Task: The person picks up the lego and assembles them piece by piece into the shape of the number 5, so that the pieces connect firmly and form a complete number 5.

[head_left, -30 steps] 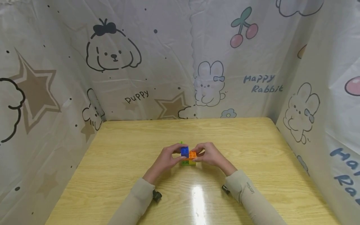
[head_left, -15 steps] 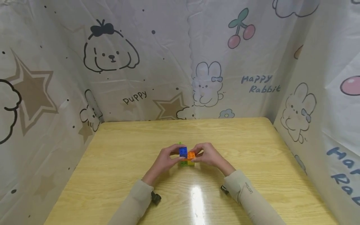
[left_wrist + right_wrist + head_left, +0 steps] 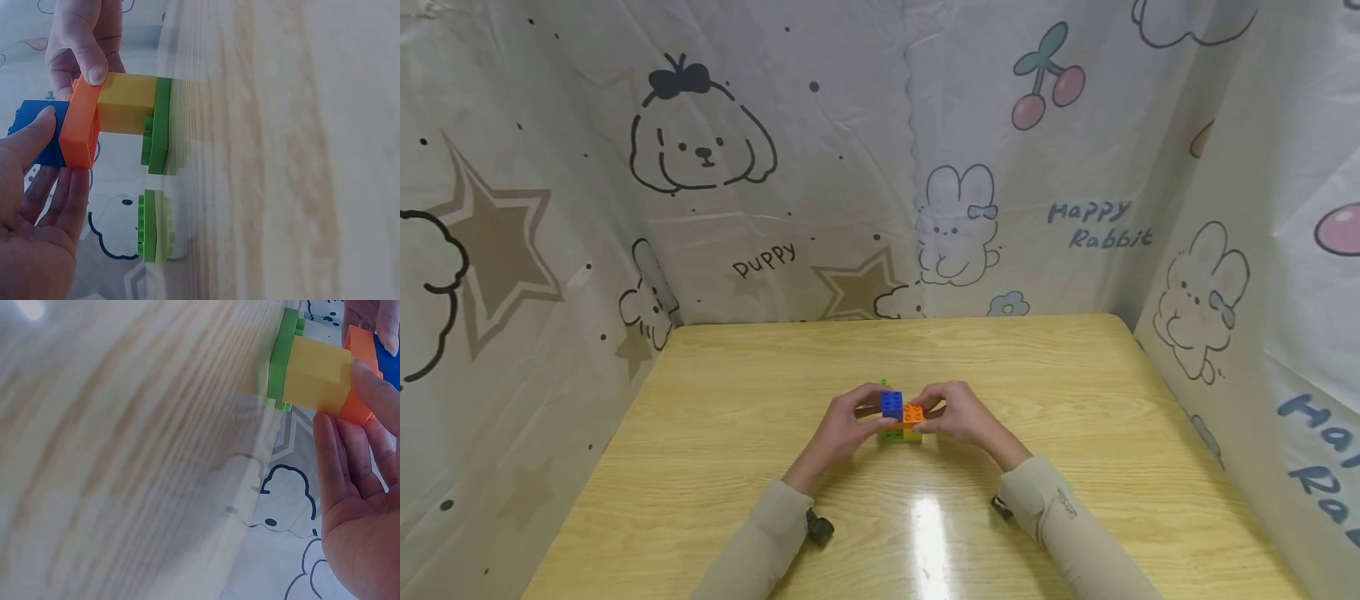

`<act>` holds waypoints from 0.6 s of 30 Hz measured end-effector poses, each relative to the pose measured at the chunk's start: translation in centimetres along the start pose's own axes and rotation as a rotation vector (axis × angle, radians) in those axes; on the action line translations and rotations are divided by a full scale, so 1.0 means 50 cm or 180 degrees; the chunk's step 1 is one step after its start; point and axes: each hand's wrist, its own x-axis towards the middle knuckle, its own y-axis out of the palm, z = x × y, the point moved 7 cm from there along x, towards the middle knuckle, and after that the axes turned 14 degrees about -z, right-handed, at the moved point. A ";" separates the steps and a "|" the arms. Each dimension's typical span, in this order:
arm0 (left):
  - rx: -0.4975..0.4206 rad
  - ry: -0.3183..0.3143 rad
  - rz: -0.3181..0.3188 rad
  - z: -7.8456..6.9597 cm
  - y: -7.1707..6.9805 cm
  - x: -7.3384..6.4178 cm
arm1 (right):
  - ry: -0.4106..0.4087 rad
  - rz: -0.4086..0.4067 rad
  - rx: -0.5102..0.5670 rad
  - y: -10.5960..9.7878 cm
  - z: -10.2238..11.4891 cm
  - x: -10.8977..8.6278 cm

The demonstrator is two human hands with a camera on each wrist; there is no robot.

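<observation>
Stack [image 3: 82,128] of toy blocks stands near the middle of a wood-grain surface [image 3: 737,375], between the person's two hands. At the bottom is a flat green block [image 3: 161,125], with a yellow block [image 3: 127,103] on its right part and bare studs to the left. An orange block [image 3: 913,414] lies across the top of the yellow one and juts out to the left, leaving a gap above the green studs. A blue block [image 3: 891,406] sits on the left part of the orange one, and orange studs show to its right.

The left hand [image 3: 848,423] pinches the blue block, thumb on the near side and the other fingers round behind, also by the orange edge. The right hand [image 3: 961,415] grips the orange block from the right, its thumb lying close to the join with the yellow one. On both hands the fingers are narrow, parted only by the block they hold.

Farther back, behind the left fingers, a second flat green piece [image 3: 150,225] lies apart from the stack; the head view shows only a bit of it.

Pale sleeves [image 3: 756,537] cover the forearms, with small dark gadgets [image 3: 818,528] at the wrists. A light cloth [image 3: 842,117] printed with cartoon animals and stars hangs around the surface.
</observation>
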 end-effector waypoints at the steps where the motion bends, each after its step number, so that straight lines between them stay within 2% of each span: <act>1: -0.0005 -0.0010 -0.0004 0.000 0.000 0.000 | -0.0005 -0.0002 -0.0004 0.000 0.000 0.000; 18: 0.0005 -0.0040 0.0007 0.005 0.000 0.002 | -0.0058 -0.0016 0.0032 0.003 -0.003 0.001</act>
